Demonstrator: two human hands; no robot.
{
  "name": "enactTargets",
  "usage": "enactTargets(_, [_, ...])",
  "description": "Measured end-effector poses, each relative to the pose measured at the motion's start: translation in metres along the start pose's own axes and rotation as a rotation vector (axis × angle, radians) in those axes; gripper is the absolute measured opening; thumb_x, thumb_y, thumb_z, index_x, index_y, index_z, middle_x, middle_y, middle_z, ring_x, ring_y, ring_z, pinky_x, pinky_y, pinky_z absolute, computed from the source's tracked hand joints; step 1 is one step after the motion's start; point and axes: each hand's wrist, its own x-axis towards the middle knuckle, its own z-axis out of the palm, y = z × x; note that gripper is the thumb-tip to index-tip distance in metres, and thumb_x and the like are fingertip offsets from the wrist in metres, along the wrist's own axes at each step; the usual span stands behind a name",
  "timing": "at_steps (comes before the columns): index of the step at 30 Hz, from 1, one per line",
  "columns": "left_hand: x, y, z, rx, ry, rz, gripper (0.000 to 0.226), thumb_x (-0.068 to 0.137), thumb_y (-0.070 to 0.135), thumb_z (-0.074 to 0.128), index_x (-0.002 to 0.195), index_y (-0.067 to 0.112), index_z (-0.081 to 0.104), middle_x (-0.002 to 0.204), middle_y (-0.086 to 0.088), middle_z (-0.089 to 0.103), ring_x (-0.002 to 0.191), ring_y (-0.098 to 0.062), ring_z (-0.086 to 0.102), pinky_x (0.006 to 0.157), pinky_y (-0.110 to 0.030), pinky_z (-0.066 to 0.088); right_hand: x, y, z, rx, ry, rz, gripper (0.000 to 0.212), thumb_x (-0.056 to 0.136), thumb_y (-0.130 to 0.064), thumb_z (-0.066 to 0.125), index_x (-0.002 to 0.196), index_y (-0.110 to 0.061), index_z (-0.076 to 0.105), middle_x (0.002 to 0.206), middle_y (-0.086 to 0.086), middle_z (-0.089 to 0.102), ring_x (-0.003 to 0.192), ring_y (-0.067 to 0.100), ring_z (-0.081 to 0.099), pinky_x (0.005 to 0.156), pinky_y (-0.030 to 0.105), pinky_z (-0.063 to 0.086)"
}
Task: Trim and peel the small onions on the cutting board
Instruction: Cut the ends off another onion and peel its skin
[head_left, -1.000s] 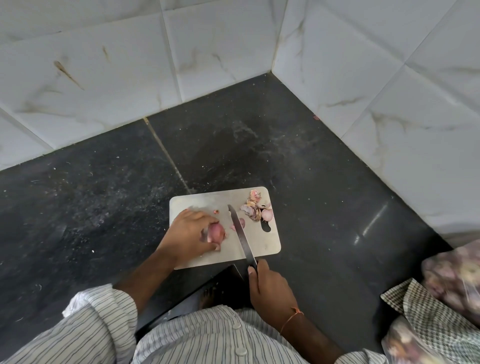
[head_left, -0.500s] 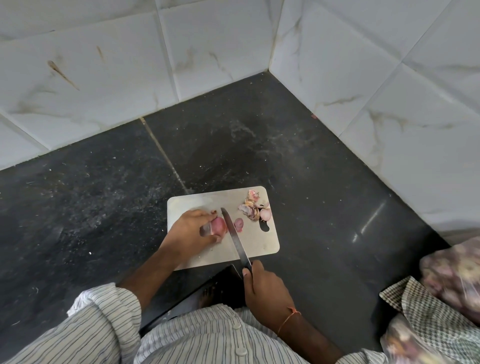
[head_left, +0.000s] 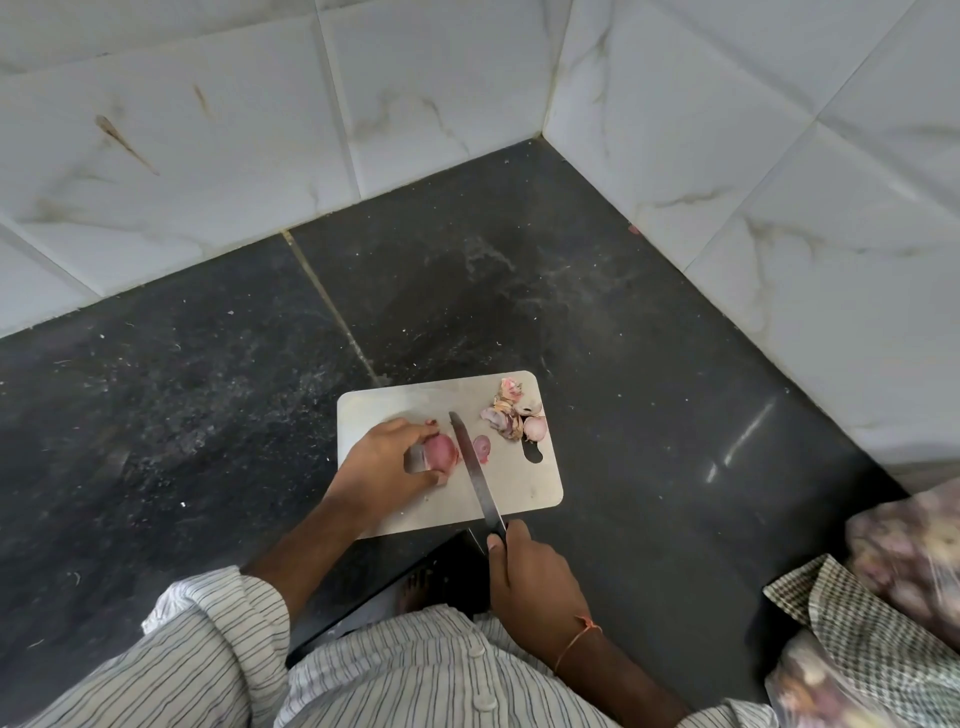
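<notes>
A dark stone counter (head_left: 182, 374) fills the left and middle of the frame, backed by pale marbled wall tiles (head_left: 208, 130) across the top. Just left of centre, the left hand (head_left: 387, 460) is closed around a small pink onion (head_left: 440, 451), pinning it on the steel cutting board (head_left: 540, 483). Touching the onion's right side is the blade of a knife (head_left: 475, 462), running down the board to the right hand (head_left: 535, 582), which is clenched on the handle at lower centre. Just right of the blade lies a cut-off onion end (head_left: 482, 448). Toward the board's upper right corner sits a heap of papery peels (head_left: 506, 415) with a peeled onion (head_left: 535, 427) beside it. At the lower right edge lie a checked cloth (head_left: 852, 623) and clear bags of onions (head_left: 914, 545).
</notes>
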Motion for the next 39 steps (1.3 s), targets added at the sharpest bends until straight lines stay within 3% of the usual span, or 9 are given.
enactTargets(3, [-0.003, -0.003, 0.001, -0.009, 0.003, 0.011, 0.078, 0.08, 0.048, 0.091, 0.151, 0.037, 0.06, 0.103, 0.026, 0.054, 0.093, 0.002, 0.055, 0.081, -0.008, 0.04, 0.001, 0.0, -0.003, 0.016, 0.01, 0.013, 0.024, 0.113, -0.043, 0.031, 0.101, -0.026, 0.042, 0.075, -0.007, 0.059, 0.072, 0.021, 0.067, 0.065, 0.041, 0.052])
enactTargets(13, [-0.001, -0.009, 0.001, -0.02, -0.003, 0.031, 0.073, 0.079, 0.047, 0.091, 0.146, 0.034, 0.066, 0.105, 0.024, 0.059, 0.095, -0.003, 0.057, 0.082, -0.003, 0.039, 0.0, -0.005, -0.001, 0.026, -0.01, -0.001, 0.022, 0.113, -0.044, 0.031, 0.101, -0.027, 0.04, 0.073, -0.01, 0.053, 0.067, 0.019, 0.058, 0.063, 0.037, 0.043])
enactTargets(18, [0.0, -0.009, 0.001, 0.019, -0.002, 0.047, 0.071, 0.082, 0.05, 0.088, 0.147, 0.033, 0.065, 0.103, 0.028, 0.056, 0.104, 0.006, 0.049, 0.084, -0.001, 0.035, -0.001, -0.008, 0.002, 0.004, -0.039, 0.003, 0.022, 0.113, -0.045, 0.03, 0.102, -0.028, 0.039, 0.076, -0.01, 0.053, 0.069, 0.02, 0.057, 0.066, 0.039, 0.047])
enactTargets(21, [0.001, -0.01, 0.001, 0.031, 0.0, 0.044, 0.073, 0.081, 0.054, 0.087, 0.148, 0.033, 0.065, 0.102, 0.028, 0.056, 0.102, -0.001, 0.049, 0.086, -0.005, 0.036, 0.001, -0.012, 0.002, -0.02, -0.062, 0.016, 0.022, 0.113, -0.045, 0.03, 0.103, -0.027, 0.038, 0.081, -0.007, 0.058, 0.074, 0.022, 0.063, 0.067, 0.038, 0.05])
enactTargets(25, [0.0, -0.011, 0.002, -0.043, -0.012, 0.008, 0.072, 0.083, 0.047, 0.088, 0.149, 0.032, 0.063, 0.103, 0.026, 0.057, 0.1, 0.0, 0.053, 0.086, -0.003, 0.038, 0.009, -0.022, 0.0, -0.015, -0.065, 0.003, 0.021, 0.114, -0.042, 0.031, 0.11, -0.025, 0.042, 0.081, -0.009, 0.056, 0.069, 0.016, 0.056, 0.064, 0.033, 0.042])
enactTargets(31, [0.0, -0.015, 0.002, 0.028, -0.01, 0.044, 0.073, 0.087, 0.054, 0.083, 0.152, 0.03, 0.06, 0.118, 0.025, 0.059, 0.112, 0.001, 0.051, 0.1, -0.013, 0.039, 0.039, -0.04, -0.003, -0.001, -0.05, -0.015, 0.016, 0.112, -0.038, 0.035, 0.103, -0.025, 0.037, 0.083, -0.005, 0.058, 0.072, 0.023, 0.059, 0.065, 0.034, 0.043])
enactTargets(36, [0.0, -0.015, 0.001, -0.03, -0.03, 0.053, 0.073, 0.084, 0.052, 0.086, 0.15, 0.029, 0.063, 0.126, 0.023, 0.063, 0.115, 0.002, 0.06, 0.11, -0.022, 0.049, 0.012, -0.02, -0.001, -0.053, -0.119, 0.005, 0.019, 0.114, -0.04, 0.031, 0.112, -0.025, 0.042, 0.076, -0.012, 0.053, 0.062, 0.007, 0.052, 0.054, 0.025, 0.038])
enactTargets(39, [0.002, -0.017, 0.002, -0.027, -0.03, 0.055, 0.074, 0.082, 0.054, 0.087, 0.148, 0.027, 0.064, 0.127, 0.022, 0.064, 0.117, 0.0, 0.062, 0.11, -0.024, 0.05, 0.018, -0.016, 0.001, -0.037, -0.112, 0.0, 0.02, 0.114, -0.041, 0.031, 0.11, -0.024, 0.042, 0.079, -0.009, 0.058, 0.067, 0.013, 0.059, 0.06, 0.03, 0.047])
